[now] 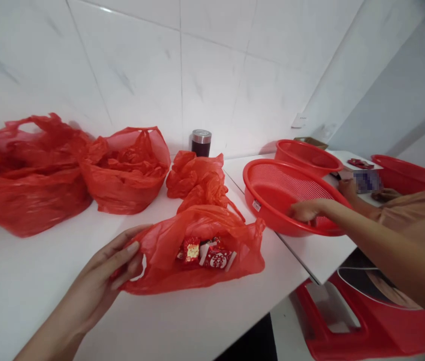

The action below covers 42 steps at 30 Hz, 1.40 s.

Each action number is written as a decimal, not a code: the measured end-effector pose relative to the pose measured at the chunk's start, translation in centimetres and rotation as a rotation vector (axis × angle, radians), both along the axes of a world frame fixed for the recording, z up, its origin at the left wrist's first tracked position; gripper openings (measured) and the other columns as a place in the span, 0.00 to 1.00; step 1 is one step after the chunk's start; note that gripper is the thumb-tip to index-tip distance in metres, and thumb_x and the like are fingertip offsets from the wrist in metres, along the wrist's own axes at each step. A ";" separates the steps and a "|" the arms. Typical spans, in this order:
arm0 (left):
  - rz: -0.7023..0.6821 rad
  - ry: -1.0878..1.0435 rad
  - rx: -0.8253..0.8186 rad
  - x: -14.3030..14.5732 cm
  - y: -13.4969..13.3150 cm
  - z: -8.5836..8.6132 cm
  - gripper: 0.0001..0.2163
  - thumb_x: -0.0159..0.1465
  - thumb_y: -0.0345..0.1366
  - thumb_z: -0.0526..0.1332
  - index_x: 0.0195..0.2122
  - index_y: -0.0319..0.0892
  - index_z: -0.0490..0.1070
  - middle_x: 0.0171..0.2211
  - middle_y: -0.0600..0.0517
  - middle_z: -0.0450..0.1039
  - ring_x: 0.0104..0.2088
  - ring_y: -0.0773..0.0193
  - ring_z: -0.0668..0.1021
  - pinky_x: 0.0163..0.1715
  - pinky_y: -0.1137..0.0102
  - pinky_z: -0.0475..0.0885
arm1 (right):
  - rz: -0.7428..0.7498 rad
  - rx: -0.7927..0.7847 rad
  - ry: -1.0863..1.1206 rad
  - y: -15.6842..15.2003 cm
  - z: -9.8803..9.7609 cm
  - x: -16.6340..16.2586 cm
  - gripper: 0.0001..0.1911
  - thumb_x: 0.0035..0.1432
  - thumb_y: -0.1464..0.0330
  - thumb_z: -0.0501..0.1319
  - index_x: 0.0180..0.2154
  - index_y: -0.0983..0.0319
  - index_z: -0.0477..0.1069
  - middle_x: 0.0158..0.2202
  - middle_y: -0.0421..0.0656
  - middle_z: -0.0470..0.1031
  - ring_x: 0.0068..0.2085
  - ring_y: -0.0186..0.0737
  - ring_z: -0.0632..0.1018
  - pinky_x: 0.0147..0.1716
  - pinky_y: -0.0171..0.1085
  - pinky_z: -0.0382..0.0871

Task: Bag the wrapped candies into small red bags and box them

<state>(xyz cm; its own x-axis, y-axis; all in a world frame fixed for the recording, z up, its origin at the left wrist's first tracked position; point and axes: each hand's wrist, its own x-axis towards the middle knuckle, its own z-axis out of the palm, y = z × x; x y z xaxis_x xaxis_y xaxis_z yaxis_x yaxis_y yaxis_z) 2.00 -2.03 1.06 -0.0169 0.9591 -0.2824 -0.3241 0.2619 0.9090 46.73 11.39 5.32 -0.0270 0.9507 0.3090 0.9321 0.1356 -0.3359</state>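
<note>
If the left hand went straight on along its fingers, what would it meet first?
The left hand grips the red bag at its mouth; straight on, it would likely meet the red packets inside.

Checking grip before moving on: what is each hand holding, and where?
Left hand pinches the red bag at its left handle edge; right hand grips the red basket by its near rim.

Nothing fancy here, just two bare hands. The left hand [111, 263] and its forearm are uncovered right to the frame edge, with long slim fingers [124, 253] and short plain nails. The right hand [304, 210] is the same: bare forearm, blurrier near the edge.
</note>
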 end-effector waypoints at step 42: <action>0.134 0.170 -0.118 -0.4 1.8 -1.7 0.25 0.37 0.45 0.76 0.39 0.56 0.77 0.32 0.59 0.80 0.32 0.62 0.78 0.30 0.77 0.76 | 0.091 0.134 -0.444 -5.0 -5.3 -9.1 0.23 0.62 0.77 0.52 0.55 0.55 0.69 0.39 0.44 0.79 0.37 0.40 0.74 0.37 0.40 0.54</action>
